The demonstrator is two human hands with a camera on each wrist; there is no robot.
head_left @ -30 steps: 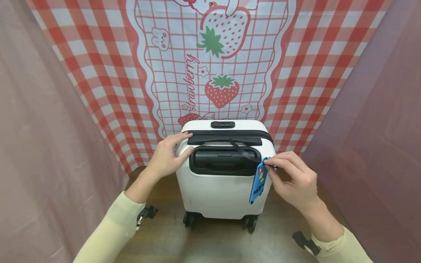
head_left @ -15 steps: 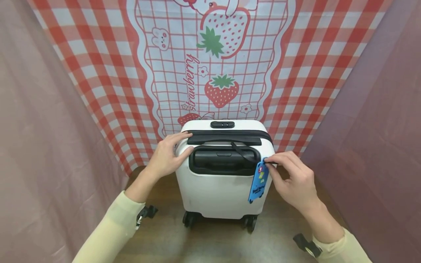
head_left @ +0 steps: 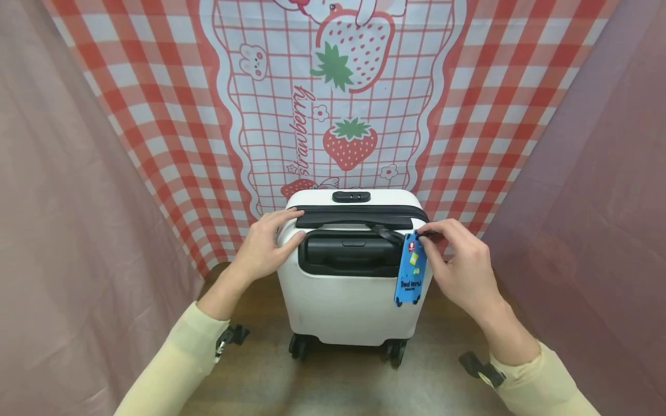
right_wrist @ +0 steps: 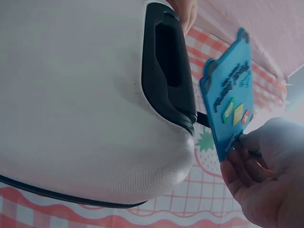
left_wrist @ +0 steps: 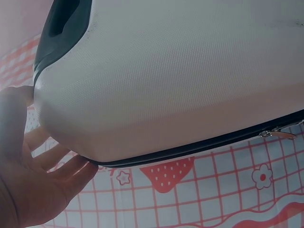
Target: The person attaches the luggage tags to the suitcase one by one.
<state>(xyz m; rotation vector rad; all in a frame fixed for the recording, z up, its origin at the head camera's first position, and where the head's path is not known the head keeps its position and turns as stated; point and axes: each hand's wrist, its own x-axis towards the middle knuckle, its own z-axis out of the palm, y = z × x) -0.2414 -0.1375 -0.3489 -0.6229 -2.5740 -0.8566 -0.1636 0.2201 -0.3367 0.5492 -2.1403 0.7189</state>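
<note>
A white suitcase point(head_left: 343, 306) stands upright on its wheels in the head view. My left hand point(head_left: 267, 242) rests on its top left corner, fingers extended over the edge; the left wrist view shows those fingertips point(left_wrist: 78, 164) against the rounded shell. At the top right, my right hand point(head_left: 463, 260) pinches the upper end of a blue luggage tag point(head_left: 409, 271) between thumb and fingers. The tag hangs with its printed face toward me. Its black strap point(head_left: 387, 234) runs to the suitcase's black top handle point(head_left: 333, 221). In the right wrist view the fingers partly cover the tag's end.
A black combination lock point(head_left: 351, 197) sits on the suitcase's top, behind the zipper. The recessed pull handle point(head_left: 348, 254) is down. A red-and-white strawberry cloth point(head_left: 333, 98) hangs behind, with pink curtains point(head_left: 88, 231) at both sides. The floor point(head_left: 322, 381) is brown.
My right hand has risen slightly, lifting the luggage tag. The tag has turned so its printed face shows more fully, and the strap has gone slacker. My left hand has stayed in place.
</note>
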